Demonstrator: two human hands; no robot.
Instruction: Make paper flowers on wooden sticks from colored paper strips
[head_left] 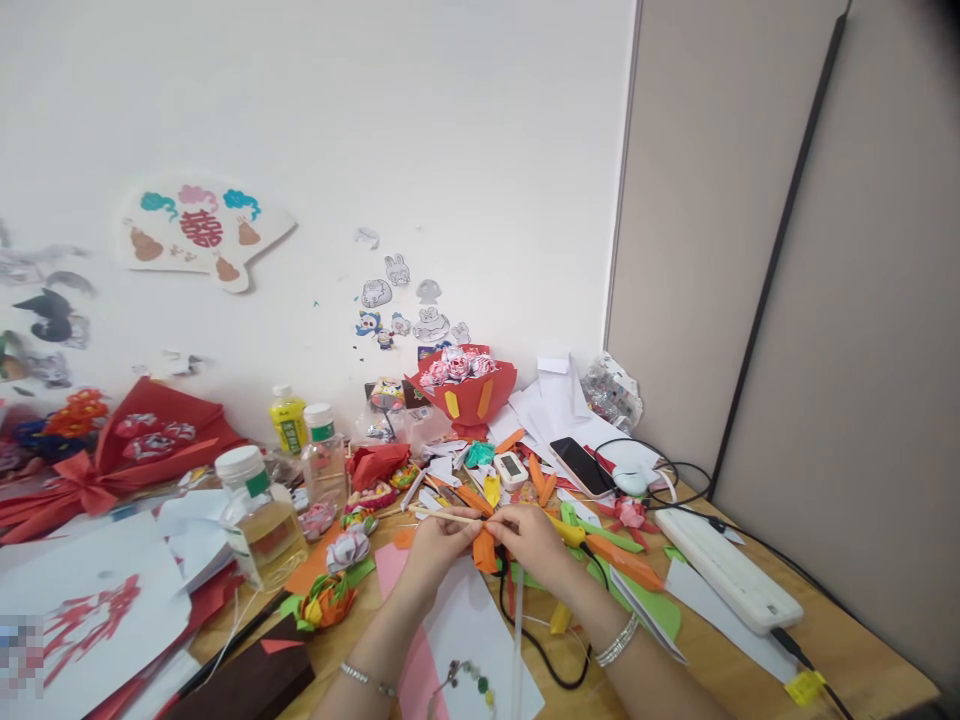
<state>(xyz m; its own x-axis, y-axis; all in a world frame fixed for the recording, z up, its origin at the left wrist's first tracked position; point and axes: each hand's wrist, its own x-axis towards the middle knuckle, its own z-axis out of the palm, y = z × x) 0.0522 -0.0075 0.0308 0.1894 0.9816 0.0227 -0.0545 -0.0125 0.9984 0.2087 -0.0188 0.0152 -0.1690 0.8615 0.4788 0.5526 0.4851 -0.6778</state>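
Over the middle of the table, my left hand point(435, 552) pinches a thin pale stick point(439, 514) that points out to the left. My right hand point(531, 540) is closed on a strip of orange paper point(484, 553) at the stick's right end, and part of the strip hangs down between the hands. The fingertips of both hands nearly meet there. Below them lie white paper point(469, 625) and pink paper point(391, 572), with a green bead bracelet point(474, 672) on top. A yellow glue gun point(568, 532) with a black cord lies just right of my right hand.
A red paper bouquet point(474, 405) stands at the back. Bottles point(259, 520) and folded paper flowers point(328, 602) are on the left. To the right are a phone point(581, 466), a white power strip point(727, 570) and loose cables. A white timer point(511, 470) sits behind my hands.
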